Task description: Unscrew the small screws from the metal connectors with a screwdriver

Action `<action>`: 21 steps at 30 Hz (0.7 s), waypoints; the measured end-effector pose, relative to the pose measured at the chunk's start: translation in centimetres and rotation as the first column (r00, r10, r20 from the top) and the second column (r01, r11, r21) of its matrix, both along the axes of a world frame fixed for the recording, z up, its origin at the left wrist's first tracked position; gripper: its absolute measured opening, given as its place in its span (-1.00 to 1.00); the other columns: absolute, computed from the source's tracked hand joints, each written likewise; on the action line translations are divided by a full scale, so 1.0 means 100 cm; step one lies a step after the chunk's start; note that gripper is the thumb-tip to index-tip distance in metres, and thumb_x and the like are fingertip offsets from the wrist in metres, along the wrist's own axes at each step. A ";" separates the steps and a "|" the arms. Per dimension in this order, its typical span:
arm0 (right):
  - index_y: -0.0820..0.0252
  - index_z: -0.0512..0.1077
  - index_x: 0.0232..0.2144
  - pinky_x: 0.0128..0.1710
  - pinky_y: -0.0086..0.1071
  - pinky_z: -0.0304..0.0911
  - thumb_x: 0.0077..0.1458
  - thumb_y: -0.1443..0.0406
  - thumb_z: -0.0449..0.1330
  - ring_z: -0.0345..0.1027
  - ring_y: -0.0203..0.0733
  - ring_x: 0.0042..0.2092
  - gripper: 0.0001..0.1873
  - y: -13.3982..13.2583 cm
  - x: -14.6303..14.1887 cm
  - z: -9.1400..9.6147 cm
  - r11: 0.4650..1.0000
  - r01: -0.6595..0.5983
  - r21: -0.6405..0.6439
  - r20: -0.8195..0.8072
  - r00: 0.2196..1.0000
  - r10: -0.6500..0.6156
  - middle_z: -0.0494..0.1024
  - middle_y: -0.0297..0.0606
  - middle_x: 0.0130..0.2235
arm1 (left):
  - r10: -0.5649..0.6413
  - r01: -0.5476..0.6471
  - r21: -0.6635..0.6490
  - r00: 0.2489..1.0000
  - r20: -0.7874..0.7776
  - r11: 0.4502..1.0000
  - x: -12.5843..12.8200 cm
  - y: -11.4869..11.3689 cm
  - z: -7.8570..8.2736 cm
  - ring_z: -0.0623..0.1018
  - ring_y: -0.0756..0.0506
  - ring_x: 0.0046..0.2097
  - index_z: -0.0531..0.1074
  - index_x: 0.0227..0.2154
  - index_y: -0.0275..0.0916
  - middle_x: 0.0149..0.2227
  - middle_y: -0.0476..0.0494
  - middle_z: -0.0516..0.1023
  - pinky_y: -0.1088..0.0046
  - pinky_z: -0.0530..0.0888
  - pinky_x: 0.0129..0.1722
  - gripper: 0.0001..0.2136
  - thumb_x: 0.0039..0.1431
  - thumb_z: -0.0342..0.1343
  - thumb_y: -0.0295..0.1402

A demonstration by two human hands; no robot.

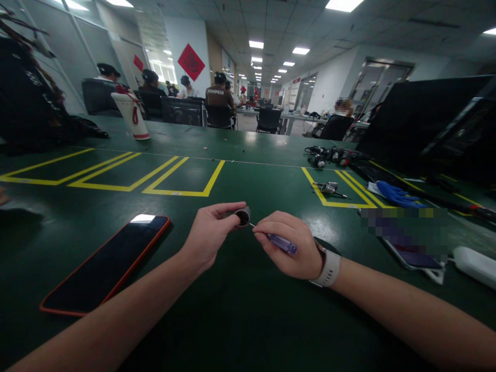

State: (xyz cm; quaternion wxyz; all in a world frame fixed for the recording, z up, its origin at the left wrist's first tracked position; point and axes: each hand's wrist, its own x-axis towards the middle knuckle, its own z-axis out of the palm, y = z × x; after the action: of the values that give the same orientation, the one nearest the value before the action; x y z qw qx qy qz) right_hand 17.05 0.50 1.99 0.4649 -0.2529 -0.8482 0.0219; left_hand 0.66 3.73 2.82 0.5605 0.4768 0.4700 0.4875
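My left hand [211, 232] pinches a small dark round part [243, 216] between thumb and fingers, just above the green table [248, 310]. My right hand [290, 243], with a white watch on its wrist, is closed around a small screwdriver [281, 242] with a clear purple handle. The screwdriver's thin metal tip points left and reaches the round part. Both hands meet at the middle of the table.
A phone in a red case [104, 266] lies at left. Another phone [411, 253] and a white object [475, 264] lie at right. Blue gloves [397, 195], metal parts [329, 187] and dark tools [329, 155] sit further back. A white cup [132, 116] stands far left. Several people sit beyond.
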 end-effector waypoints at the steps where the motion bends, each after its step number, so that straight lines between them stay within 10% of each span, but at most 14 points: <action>1: 0.27 0.39 -0.30 -0.33 -0.32 0.36 0.08 0.42 0.10 0.40 -0.22 -0.34 -0.90 0.000 0.000 0.000 1.000 -0.001 0.002 -0.007 1.000 0.001 0.53 -0.14 -0.38 | 0.002 -0.002 0.007 1.000 -0.004 1.000 0.000 0.000 0.000 0.56 -0.06 -0.33 0.56 -0.32 -0.33 -0.34 -0.16 0.63 0.43 0.48 -0.28 -0.72 -0.22 0.25 -0.51; 14: 0.29 0.39 -0.30 -0.34 -0.32 0.35 0.08 0.42 0.11 0.39 -0.22 -0.35 -0.89 0.001 0.001 -0.003 0.999 0.021 0.035 -0.020 1.000 -0.020 0.54 -0.13 -0.37 | -0.021 0.022 0.045 1.000 -0.018 0.999 0.000 0.001 -0.002 0.56 -0.05 -0.32 0.55 -0.33 -0.32 -0.35 -0.11 0.62 0.45 0.49 -0.30 -0.74 -0.19 0.26 -0.50; 21: 0.21 0.43 -0.39 -0.35 -0.35 0.33 0.10 0.38 0.11 0.40 -0.28 -0.38 -0.91 0.003 0.001 -0.001 0.977 0.102 -0.186 -0.162 0.978 -0.133 0.52 -0.26 -0.43 | -0.019 0.021 0.048 0.999 -0.050 0.999 0.000 -0.002 -0.001 0.57 -0.08 -0.25 0.55 -0.34 -0.31 -0.32 -0.13 0.62 0.39 0.47 -0.19 -0.75 -0.20 0.25 -0.53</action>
State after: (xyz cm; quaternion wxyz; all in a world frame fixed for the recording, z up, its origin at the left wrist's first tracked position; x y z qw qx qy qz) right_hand 17.14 0.76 1.89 0.5132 -0.3400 -0.7828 0.0914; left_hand 0.63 3.55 2.70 0.5419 0.5069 0.4667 0.4813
